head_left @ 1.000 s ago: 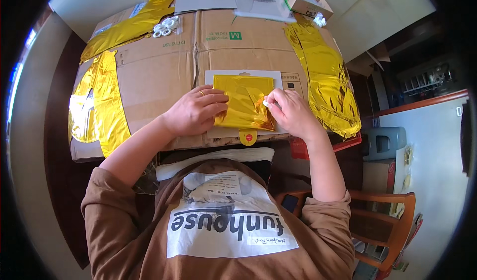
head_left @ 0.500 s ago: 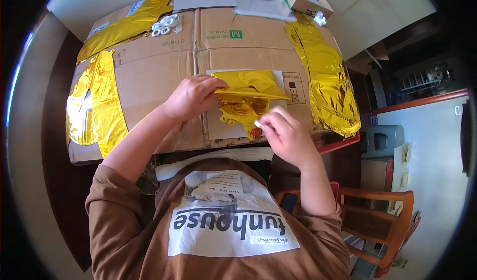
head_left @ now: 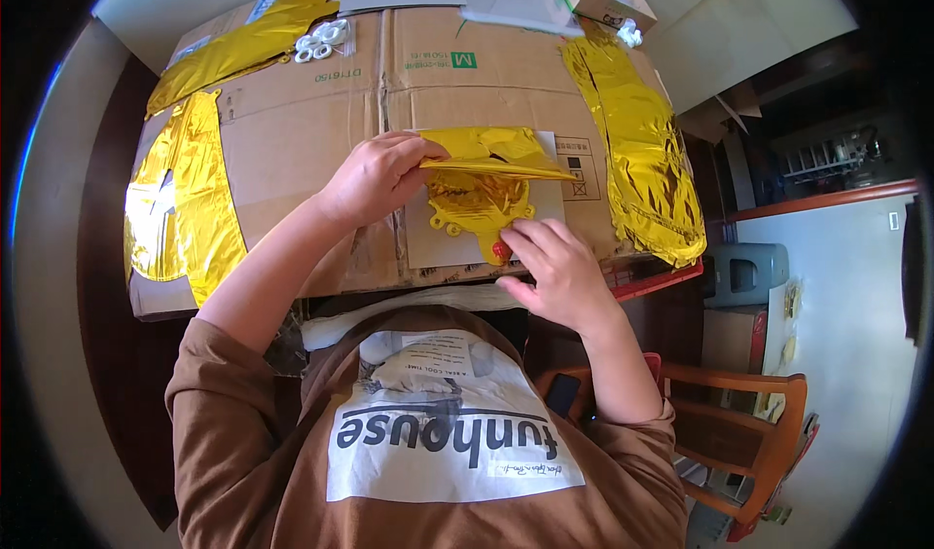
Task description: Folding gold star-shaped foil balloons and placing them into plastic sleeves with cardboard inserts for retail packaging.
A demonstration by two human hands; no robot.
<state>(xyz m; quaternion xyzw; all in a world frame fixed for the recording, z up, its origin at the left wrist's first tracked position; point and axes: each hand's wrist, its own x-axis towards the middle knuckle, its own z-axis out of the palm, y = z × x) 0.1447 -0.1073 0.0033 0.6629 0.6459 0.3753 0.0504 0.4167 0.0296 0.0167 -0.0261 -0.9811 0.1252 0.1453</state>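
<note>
In the head view, your white card [head_left: 551, 208] lies on the flattened cardboard [head_left: 292, 150], and the folded gold foil balloon [head_left: 477, 145] rests on top of that card. Its upper layer is lifted, so you look onto a shiny inner layer with small loops along its edge; a narrow tab with a red spot [head_left: 501, 250] points toward you over the card's near edge.

Your left hand [head_left: 384, 174], at the card's left side, pinches the raised fold between thumb and fingers. Your right hand [head_left: 559, 272], at the card's near right corner, is spread, the thumb well apart from the fingers. Its fingertips are close to the red spot, but whether they touch the tab is hard to tell.

Left of the card lies a creased gold foil piece [head_left: 185, 203], and beyond it, far left of the card, a long gold foil strip [head_left: 243, 48] with a clear bag of white rings [head_left: 319, 43] just beside it. Right of the card is a wrinkled gold foil bundle [head_left: 637, 150]. Beyond the card, at the far right, stands an open carton [head_left: 608, 2].
</note>
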